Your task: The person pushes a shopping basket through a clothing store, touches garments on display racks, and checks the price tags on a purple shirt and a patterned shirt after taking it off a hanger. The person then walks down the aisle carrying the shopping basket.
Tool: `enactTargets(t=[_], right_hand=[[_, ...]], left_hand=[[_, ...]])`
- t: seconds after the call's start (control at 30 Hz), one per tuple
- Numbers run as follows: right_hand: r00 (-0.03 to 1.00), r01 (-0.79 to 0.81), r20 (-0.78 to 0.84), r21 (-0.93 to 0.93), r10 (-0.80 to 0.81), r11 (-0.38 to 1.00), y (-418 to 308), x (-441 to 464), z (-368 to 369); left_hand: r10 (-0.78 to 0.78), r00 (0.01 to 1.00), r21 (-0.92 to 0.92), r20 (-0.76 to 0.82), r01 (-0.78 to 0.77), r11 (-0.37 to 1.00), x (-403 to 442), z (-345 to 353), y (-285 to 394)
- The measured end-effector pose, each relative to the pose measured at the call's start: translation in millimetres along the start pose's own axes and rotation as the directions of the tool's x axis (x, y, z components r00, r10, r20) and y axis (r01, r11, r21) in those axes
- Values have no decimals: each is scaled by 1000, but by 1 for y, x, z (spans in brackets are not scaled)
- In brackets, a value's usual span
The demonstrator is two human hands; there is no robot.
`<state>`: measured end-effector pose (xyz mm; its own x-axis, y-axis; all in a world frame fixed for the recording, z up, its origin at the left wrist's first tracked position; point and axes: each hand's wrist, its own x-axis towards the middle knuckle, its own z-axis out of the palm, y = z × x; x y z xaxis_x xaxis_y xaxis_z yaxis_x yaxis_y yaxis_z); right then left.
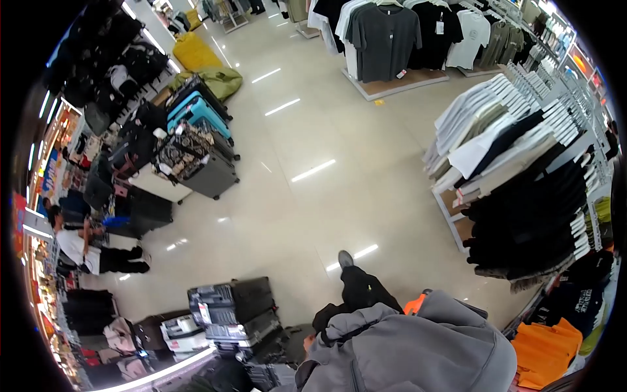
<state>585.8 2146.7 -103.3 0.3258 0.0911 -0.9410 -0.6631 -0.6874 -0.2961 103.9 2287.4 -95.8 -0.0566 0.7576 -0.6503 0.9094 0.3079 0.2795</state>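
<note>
My grey jacket (418, 346) fills the bottom of the head view. A small patch of my left hand (309, 342) shows at the jacket's left edge, beside a black item of cloth (330, 315). Its fingers are too hidden to tell whether it holds anything. My right hand does not show; the jacket covers that side. Part of an orange thing (415, 304) with dark edges sticks out past the jacket, and its kind is hidden. My leg in black trousers (366, 292) reaches forward, ending in a grey shoe (345, 259) on the shiny floor.
Suitcases (232, 304) stand at lower left, and more luggage, including a turquoise suitcase (199, 114), lines the left. A person (81, 248) stands there. Racks of shirts (509, 150) flank the right, with an orange garment (547, 349) below. Beige floor tiles (281, 209) run between.
</note>
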Motion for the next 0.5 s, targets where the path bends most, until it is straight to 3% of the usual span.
enactTargets(t=[0.2,0.23,0.27,0.3,0.43,0.5], right_hand=[[999,-33,-7,146,35,989,-72,12,38],[999,-33,-17,177,36,984,-83,14,42],[999,-34,-25,209,40,977,-95,12,46],[998,-39,-32,240,48,970,-104,12,50],[995,-57,-52,368,82,928,-134,12,66],[998,6,-62,438,24,899,-140,27,77]], left_hand=[[225,974,156,-36,-217,964,108,-100,102],[14,999,-127,31,-10,992,85,-146,174],[104,995,-100,-1,-103,990,128,-138,168],[55,997,-176,46,-47,983,141,-149,195],[166,978,-30,128,-164,986,170,-184,290],[255,962,93,95,-263,960,214,-172,290]])
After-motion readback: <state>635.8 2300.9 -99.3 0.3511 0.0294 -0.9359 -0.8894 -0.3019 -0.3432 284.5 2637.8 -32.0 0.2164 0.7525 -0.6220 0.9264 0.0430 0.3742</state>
